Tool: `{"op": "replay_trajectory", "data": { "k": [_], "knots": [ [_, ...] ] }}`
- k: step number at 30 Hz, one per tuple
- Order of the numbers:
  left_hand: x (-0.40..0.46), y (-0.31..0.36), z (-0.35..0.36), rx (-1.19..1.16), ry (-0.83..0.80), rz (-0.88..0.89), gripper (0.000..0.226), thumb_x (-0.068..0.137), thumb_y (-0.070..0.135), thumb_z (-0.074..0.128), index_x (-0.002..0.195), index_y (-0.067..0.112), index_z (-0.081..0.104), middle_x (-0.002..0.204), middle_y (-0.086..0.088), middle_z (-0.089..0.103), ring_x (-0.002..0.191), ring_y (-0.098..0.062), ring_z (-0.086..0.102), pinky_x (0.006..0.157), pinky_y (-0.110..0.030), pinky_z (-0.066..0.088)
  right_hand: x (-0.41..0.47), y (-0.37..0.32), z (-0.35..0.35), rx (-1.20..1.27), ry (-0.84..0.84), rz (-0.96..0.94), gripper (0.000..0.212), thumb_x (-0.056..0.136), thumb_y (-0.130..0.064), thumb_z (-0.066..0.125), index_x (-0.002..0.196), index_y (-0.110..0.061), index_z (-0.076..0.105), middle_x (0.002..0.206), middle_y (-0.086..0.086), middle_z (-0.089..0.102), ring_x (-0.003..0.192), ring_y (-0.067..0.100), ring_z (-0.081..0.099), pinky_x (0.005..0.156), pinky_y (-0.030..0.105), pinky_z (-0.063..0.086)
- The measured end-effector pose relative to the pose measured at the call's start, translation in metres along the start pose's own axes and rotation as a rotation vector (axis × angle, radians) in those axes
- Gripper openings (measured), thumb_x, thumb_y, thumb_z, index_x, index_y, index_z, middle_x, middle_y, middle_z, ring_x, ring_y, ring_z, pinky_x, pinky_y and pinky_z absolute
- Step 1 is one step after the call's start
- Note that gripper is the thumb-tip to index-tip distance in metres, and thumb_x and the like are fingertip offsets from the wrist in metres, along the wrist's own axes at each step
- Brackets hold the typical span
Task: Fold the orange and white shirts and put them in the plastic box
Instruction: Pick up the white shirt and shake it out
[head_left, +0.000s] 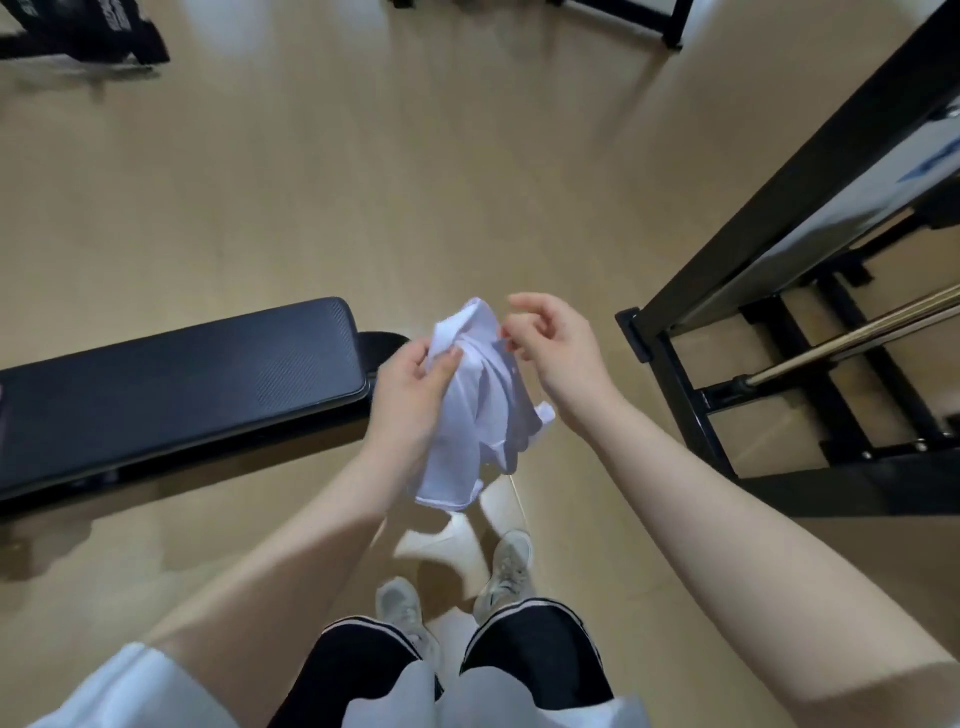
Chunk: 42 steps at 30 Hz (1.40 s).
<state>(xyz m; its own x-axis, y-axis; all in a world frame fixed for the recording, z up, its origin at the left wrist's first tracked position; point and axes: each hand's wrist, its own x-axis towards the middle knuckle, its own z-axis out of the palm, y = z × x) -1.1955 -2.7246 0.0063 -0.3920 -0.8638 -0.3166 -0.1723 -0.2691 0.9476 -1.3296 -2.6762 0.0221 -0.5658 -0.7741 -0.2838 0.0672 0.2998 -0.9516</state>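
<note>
At the centre of the frame, a crumpled white shirt (470, 400) is held up above the floor (363, 171), gripped near its top by the left hand (415, 395). The right hand (553, 345) is seen beside the shirt's upper edge, fingers loosely curled; whether cloth is pinched cannot be told. A black padded bench (176, 384) is seen at middle left and a black metal frame (789, 249) at right.

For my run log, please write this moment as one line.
left hand: grips white shirt | right hand: fingers curled at shirt's edge, hold unclear | shirt: bunched, unfolded, held above floor | beside: black bench
</note>
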Motion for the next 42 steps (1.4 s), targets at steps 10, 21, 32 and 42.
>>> {"op": "replay_trajectory", "data": {
  "k": [10,21,32,42],
  "knots": [
    [-0.001,0.056,-0.035,-0.096,-0.118,-0.036,0.009,0.086,0.027,0.060,0.085,0.019,0.064,0.087,-0.010,0.061,0.083,-0.023,0.057,0.082,-0.040,0.047,-0.009,0.082,0.019,-0.218,-0.240,0.156,0.021,0.077,-0.022,0.062,0.096,-0.014,0.061,0.091,-0.001,0.064,0.081,0.014,0.059,0.073,0.027,0.045],
    [0.030,0.031,-0.096,0.036,0.157,-0.009,0.023,0.088,0.021,0.054,0.070,0.029,0.066,0.075,0.002,0.065,0.067,-0.010,0.059,0.062,-0.023,0.045,-0.013,0.028,0.002,-0.030,-0.229,0.147,0.016,0.092,-0.011,0.053,0.089,0.003,0.060,0.076,0.013,0.053,0.066,0.020,0.046,0.059,0.028,0.036],
    [-0.012,-0.002,-0.052,0.453,-0.131,0.290,0.024,0.084,0.021,0.066,0.105,0.017,0.053,0.102,0.001,0.052,0.087,-0.002,0.052,0.075,-0.002,0.036,-0.020,-0.024,0.040,0.109,-0.109,0.266,0.011,0.091,-0.009,0.055,0.082,-0.006,0.060,0.070,0.009,0.056,0.061,0.018,0.052,0.061,0.027,0.044],
    [-0.014,0.014,-0.046,0.003,-0.020,-0.075,0.014,0.088,0.017,0.059,0.078,0.008,0.059,0.060,-0.002,0.051,0.048,-0.010,0.049,0.060,-0.027,0.043,-0.031,-0.011,0.036,0.124,-0.061,0.134,0.018,0.097,-0.024,0.047,0.091,-0.012,0.059,0.077,-0.006,0.061,0.074,0.013,0.056,0.069,0.021,0.045]
  ]
}}
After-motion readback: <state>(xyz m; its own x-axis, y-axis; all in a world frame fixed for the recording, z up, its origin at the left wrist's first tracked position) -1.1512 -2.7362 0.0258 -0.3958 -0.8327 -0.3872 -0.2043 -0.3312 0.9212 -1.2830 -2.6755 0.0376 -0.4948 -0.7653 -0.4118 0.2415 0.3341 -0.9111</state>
